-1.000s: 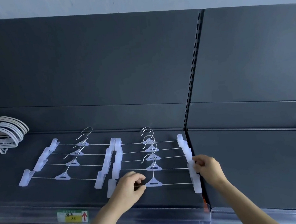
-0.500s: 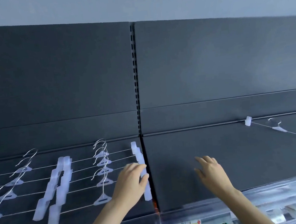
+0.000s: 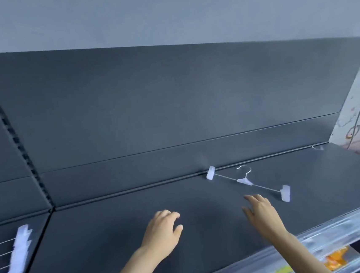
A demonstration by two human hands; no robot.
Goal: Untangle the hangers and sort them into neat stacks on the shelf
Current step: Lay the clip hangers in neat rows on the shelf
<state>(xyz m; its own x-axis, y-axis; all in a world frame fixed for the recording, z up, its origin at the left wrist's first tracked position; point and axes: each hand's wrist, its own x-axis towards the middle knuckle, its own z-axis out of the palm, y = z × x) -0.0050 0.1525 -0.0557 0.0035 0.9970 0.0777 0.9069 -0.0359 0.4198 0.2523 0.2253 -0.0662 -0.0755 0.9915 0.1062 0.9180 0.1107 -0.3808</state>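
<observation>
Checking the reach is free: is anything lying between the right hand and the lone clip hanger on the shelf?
Nothing visible does. Only bare shelf surface separates the right hand from the clip hanger; the left hand is off to the side.

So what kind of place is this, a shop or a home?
Most likely a shop. The dark grey metal shelf joins a slotted upright rail, its front edge carries a clear plastic price-label strip, and orange packaged goods sit on the level below.

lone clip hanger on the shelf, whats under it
Only the dark shelf; the clip hanger lies flat on it. The patches beneath its two clips are covered.
</observation>
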